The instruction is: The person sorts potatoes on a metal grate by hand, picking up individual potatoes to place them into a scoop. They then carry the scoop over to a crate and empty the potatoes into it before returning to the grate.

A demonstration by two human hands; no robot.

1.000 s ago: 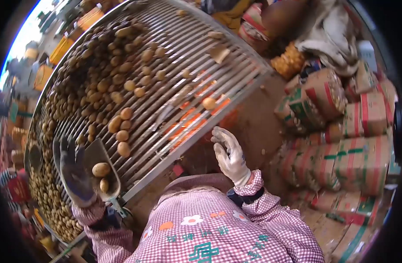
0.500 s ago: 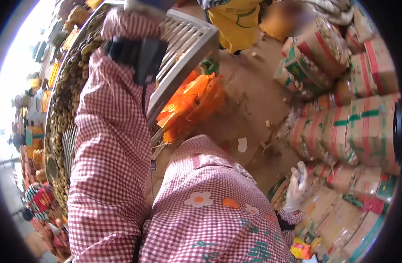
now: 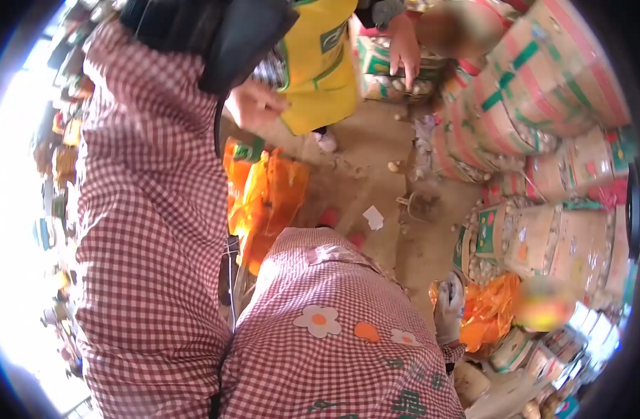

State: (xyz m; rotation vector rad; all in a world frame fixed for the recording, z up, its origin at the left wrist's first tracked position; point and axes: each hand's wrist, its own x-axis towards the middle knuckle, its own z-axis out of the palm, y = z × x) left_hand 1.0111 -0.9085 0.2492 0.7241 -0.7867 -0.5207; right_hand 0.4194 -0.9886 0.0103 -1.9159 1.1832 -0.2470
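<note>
My right hand (image 3: 450, 307), in a white glove with grey patches, is low on the right beside my checked apron (image 3: 334, 328). Its fingers are loosely bent and slightly apart, with no held object visible. It is nearest to an orange bag (image 3: 489, 312). My left arm, in a red checked sleeve (image 3: 149, 230), reaches up along the left side. A black object (image 3: 243, 45) covers its upper end, and my left hand is out of sight. A bare hand (image 3: 255, 105), apparently another person's, shows beside that object.
A co-worker in a yellow apron (image 3: 320, 63) stands ahead, one hand (image 3: 405, 52) pointing down over a filled sack (image 3: 396, 87). Stacked sacks (image 3: 543, 70) line the right. An orange plastic sheet (image 3: 267, 199), a white scrap (image 3: 373, 218) and a small container (image 3: 424, 204) lie on the floor.
The view has swung, and the slatted rack has left it. The co-worker and two bare hands now show more fully. My right hand has moved lower, beside the orange bag, its fingers more bent.
</note>
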